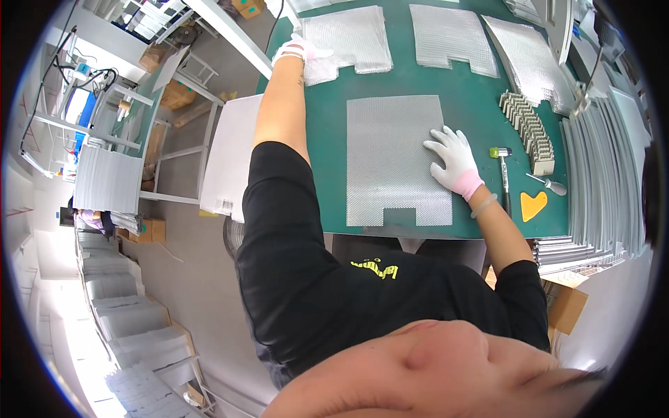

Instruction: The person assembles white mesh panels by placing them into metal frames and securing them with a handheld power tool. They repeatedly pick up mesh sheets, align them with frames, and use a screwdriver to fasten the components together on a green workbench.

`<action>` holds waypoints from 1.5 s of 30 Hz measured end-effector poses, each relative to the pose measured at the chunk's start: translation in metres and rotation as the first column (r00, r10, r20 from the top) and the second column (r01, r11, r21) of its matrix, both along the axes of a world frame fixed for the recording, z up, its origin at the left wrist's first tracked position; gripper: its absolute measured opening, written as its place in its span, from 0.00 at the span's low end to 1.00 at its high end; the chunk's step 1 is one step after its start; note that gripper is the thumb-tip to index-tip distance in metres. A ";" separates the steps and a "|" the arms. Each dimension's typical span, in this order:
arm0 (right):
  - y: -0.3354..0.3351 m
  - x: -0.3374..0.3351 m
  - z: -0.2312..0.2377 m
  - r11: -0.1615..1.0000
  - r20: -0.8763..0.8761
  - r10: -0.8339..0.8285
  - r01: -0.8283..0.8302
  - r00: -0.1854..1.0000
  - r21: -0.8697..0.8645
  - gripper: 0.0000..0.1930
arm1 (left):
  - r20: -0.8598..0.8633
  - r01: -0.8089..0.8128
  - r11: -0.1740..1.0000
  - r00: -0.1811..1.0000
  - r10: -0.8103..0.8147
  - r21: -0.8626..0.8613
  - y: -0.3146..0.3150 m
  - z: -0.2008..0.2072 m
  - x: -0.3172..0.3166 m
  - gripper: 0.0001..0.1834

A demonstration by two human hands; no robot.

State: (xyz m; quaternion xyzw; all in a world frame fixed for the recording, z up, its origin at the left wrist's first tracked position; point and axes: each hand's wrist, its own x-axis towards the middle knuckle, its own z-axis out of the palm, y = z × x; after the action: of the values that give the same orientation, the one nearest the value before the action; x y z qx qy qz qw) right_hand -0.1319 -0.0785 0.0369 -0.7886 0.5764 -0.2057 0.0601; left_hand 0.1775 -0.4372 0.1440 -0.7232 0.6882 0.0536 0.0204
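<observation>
A silvery metal mesh sheet [394, 160] with a notch in its near edge lies flat on the green table [324, 174] in front of me. My right hand [453, 159], in a white glove with a pink cuff, rests open across the sheet's right edge, fingers spread. Far left, my gloved left hand [298, 51] reaches to the left edge of a stack of similar notched mesh sheets [359, 42]. Its thumb side stretches over the sheets, and the other fingers show only partly; I see nothing lifted in it.
More mesh stacks [453, 38] [526, 59] lie at the far side. To the right are a row of metal brackets [527, 132], a mallet [503, 174], a screwdriver [550, 184] and a yellow scraper [534, 206]. Upright panels [603, 167] crowd the right edge; a white post [230, 31] stands left.
</observation>
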 end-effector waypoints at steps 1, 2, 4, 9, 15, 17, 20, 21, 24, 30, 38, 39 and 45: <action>0.000 0.000 0.000 1.000 0.000 0.000 0.000 1.000 -0.003 0.25 | -0.044 -0.001 1.000 0.999 0.000 -0.030 -0.001 -0.001 0.000 0.56; 0.000 0.000 0.000 1.000 -0.004 -0.003 0.003 1.000 0.005 0.25 | -0.087 -0.003 0.998 0.996 -0.002 -0.058 -0.003 -0.002 0.002 0.58; 0.000 0.001 -0.001 1.000 -0.008 -0.006 0.006 1.000 -0.009 0.25 | -0.290 -0.039 0.999 0.956 0.032 -0.016 -0.008 -0.007 0.009 0.53; 0.000 0.000 -0.002 1.000 -0.016 -0.010 0.010 1.000 0.005 0.25 | -0.918 -0.031 0.934 0.174 0.356 0.357 -0.019 -0.042 0.025 0.14; 0.000 0.000 -0.003 1.000 -0.013 -0.009 0.009 1.000 -0.011 0.25 | -0.942 -0.024 0.952 -0.156 0.297 0.304 -0.015 -0.079 0.012 0.11; 0.001 0.001 -0.002 1.000 -0.016 -0.011 0.011 1.000 -0.012 0.25 | -0.964 -0.156 0.953 -0.100 0.245 0.258 -0.007 -0.078 0.000 0.11; 0.001 0.001 -0.002 1.000 -0.021 -0.017 0.017 1.000 -0.007 0.25 | -0.930 -0.036 0.969 -0.290 0.224 0.244 0.010 -0.074 -0.022 0.18; 0.001 0.001 -0.002 1.000 -0.014 -0.010 0.010 1.000 -0.023 0.25 | -0.896 0.039 0.977 -0.391 0.210 0.212 0.014 -0.071 -0.028 0.20; 0.000 -0.002 -0.005 1.000 0.001 -0.001 0.001 1.000 -0.029 0.25 | -0.913 0.071 0.995 -0.396 0.098 0.076 0.021 -0.061 -0.036 0.20; -0.002 -0.003 -0.011 0.999 -0.018 -0.020 0.020 1.000 -0.050 0.24 | -0.852 -0.108 0.978 -0.480 -0.210 -0.180 0.036 -0.044 -0.009 0.38; 0.000 -0.003 -0.018 0.992 -0.001 -0.023 0.023 1.000 -0.124 0.23 | -0.892 -0.239 0.891 -0.146 -0.427 -0.387 0.083 -0.031 -0.018 0.44; -0.001 -0.004 -0.021 0.995 -0.016 -0.045 0.044 0.999 -0.086 0.24 | -0.891 -0.268 0.886 -0.153 -0.427 -0.379 0.090 -0.023 -0.018 0.44; 0.002 -0.009 -0.012 0.992 0.198 -0.082 0.099 0.977 -0.081 0.24 | -0.857 -0.060 0.886 -0.231 -0.461 -0.460 0.209 -0.007 -0.001 0.38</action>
State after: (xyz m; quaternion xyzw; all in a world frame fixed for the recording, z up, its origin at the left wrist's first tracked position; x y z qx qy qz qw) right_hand -0.1413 -0.0764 0.0248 -0.7395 0.5931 -0.3103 0.0711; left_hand 0.1764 -0.2285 0.1369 -0.2778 0.5568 0.4659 -0.6290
